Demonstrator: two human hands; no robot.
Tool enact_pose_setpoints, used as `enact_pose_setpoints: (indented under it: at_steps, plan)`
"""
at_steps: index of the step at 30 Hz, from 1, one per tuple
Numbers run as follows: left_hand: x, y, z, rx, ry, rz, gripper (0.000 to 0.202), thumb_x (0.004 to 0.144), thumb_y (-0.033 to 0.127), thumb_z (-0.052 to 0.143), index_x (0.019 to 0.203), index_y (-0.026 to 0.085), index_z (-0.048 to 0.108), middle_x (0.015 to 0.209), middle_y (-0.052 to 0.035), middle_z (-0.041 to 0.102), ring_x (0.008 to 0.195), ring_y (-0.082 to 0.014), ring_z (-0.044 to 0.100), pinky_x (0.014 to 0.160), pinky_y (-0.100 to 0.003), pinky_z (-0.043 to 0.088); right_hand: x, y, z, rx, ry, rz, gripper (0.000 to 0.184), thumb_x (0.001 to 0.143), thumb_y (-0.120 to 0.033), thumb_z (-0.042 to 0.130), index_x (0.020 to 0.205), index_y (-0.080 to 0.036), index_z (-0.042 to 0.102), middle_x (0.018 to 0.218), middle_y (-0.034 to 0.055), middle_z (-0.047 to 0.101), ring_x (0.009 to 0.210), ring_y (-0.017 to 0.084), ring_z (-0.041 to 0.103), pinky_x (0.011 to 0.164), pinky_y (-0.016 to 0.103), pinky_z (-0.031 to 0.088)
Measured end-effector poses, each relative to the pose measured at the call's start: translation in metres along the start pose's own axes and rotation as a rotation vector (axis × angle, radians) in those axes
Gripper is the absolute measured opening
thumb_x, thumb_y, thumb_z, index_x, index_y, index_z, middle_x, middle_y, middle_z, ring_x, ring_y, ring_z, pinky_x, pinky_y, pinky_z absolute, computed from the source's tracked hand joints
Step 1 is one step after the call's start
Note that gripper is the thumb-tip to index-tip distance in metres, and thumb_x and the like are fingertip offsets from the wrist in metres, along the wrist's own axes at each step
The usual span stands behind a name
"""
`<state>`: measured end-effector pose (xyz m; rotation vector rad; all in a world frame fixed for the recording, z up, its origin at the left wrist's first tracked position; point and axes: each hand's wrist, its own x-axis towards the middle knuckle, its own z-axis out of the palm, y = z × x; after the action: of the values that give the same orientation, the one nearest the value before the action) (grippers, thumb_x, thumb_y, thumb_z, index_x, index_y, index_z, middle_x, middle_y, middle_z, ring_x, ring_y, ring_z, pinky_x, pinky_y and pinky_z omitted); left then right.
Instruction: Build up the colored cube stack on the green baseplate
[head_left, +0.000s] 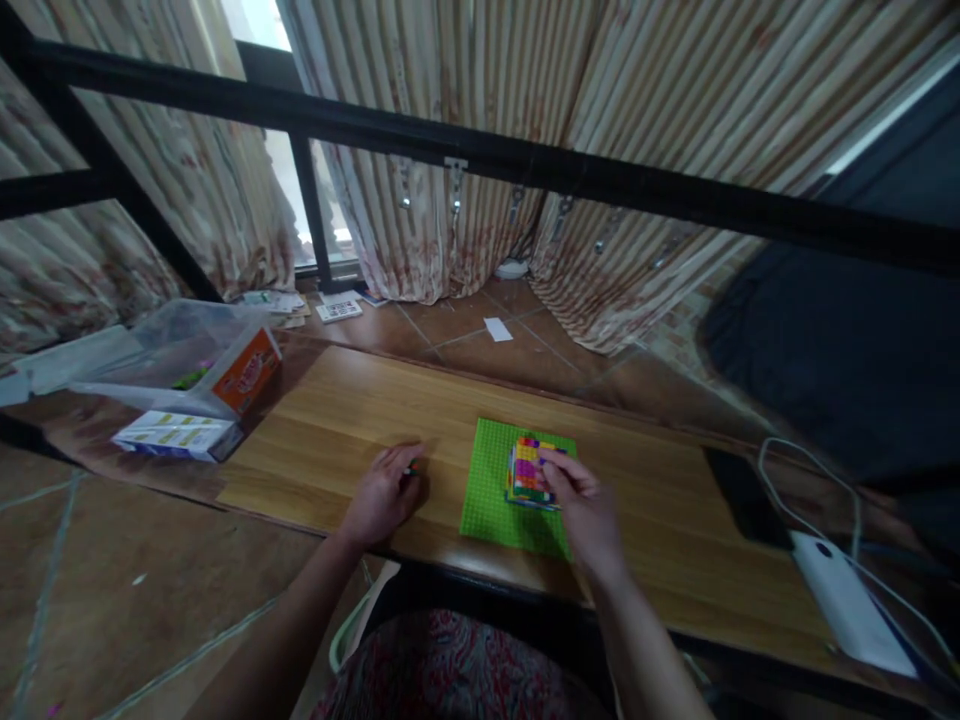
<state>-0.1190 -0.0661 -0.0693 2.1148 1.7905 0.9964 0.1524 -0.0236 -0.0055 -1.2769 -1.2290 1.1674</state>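
Note:
On the wooden table lies a green studded baseplate [484, 500], and on it stands a low block of toy bricks [527, 468] in yellow, orange, pink, purple and other colours. My right hand [592, 515] reaches in from the right, its thumb and fingers pinched together at the top of the block. Whatever is between those fingertips is hidden. Left of the baseplate, my left hand [381, 495] rests on the table with curled fingers. Small toy bricks [410, 468], green and reddish, show at its fingertips.
At the left stands a clear plastic bin [180, 340] with an orange label, behind a white box [178, 434]. A dark phone-like slab [745, 495], a white power bank [851, 600] and a white cable [855, 490] lie at the right. A black metal rail [510, 160] crosses beyond the table.

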Motion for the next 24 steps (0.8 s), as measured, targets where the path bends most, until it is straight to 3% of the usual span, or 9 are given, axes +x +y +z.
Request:
enact_pose_setpoints:
  at_steps: [5, 9, 13, 17, 20, 24]
  plan:
    - [0.002, -0.001, -0.001, 0.023, -0.007, 0.008, 0.041, 0.086, 0.018, 0.048, 0.126, 0.02, 0.053, 0.124, -0.0089, 0.063, 0.116, -0.0227, 0.057, 0.1, -0.042, 0.048, 0.03, -0.002, -0.04, -0.301, 0.114, -0.13, 0.034, 0.076, -0.041, 0.065, 0.101, -0.018, 0.071, 0.094, 0.0085, 0.075, 0.086, 0.023, 0.069, 0.082, 0.039, 0.053]
    - [0.003, -0.002, -0.001, 0.025, -0.002, 0.009, 0.038, 0.086, 0.02, 0.048, 0.123, 0.02, 0.055, 0.123, -0.0091, 0.063, 0.114, -0.0234, 0.058, 0.098, -0.042, 0.049, 0.046, 0.003, -0.047, -0.518, 0.057, -0.189, 0.026, 0.081, -0.039, 0.056, 0.088, -0.02, 0.073, 0.091, 0.0072, 0.075, 0.085, 0.024, 0.069, 0.082, 0.039, 0.052]
    - [0.003, -0.002, -0.002, 0.026, 0.008, 0.02, 0.038, 0.086, 0.022, 0.048, 0.123, 0.021, 0.055, 0.122, -0.0089, 0.064, 0.114, -0.0237, 0.059, 0.097, -0.042, 0.05, 0.053, 0.007, -0.047, -0.676, -0.011, -0.265, 0.025, 0.085, -0.033, 0.051, 0.089, -0.022, 0.073, 0.092, 0.0059, 0.075, 0.084, 0.023, 0.069, 0.083, 0.038, 0.052]
    - [0.003, -0.002, -0.002, 0.026, 0.001, 0.007, 0.037, 0.086, 0.022, 0.048, 0.123, 0.022, 0.055, 0.122, -0.0083, 0.064, 0.115, -0.0239, 0.058, 0.097, -0.042, 0.05, 0.057, 0.005, -0.049, -0.817, -0.113, -0.396, 0.029, 0.088, -0.025, 0.048, 0.107, -0.021, 0.07, 0.102, 0.0082, 0.074, 0.094, 0.023, 0.067, 0.09, 0.04, 0.05]
    - [0.003, -0.002, -0.001, 0.023, -0.01, 0.002, 0.037, 0.087, 0.023, 0.048, 0.124, 0.021, 0.054, 0.123, -0.0089, 0.063, 0.116, -0.0238, 0.058, 0.098, -0.042, 0.049, 0.061, 0.002, -0.05, -0.908, -0.212, -0.42, 0.041, 0.088, -0.021, 0.048, 0.128, -0.018, 0.06, 0.104, 0.0104, 0.072, 0.097, 0.024, 0.066, 0.09, 0.04, 0.051]
    - [0.003, -0.003, -0.001, 0.015, -0.012, 0.018, 0.037, 0.088, 0.022, 0.046, 0.125, 0.02, 0.053, 0.123, -0.0094, 0.063, 0.116, -0.0231, 0.057, 0.099, -0.042, 0.048, 0.068, 0.0, -0.049, -1.022, -0.307, -0.463, 0.049, 0.089, -0.018, 0.048, 0.137, -0.019, 0.052, 0.101, 0.0095, 0.072, 0.094, 0.024, 0.066, 0.088, 0.038, 0.05]
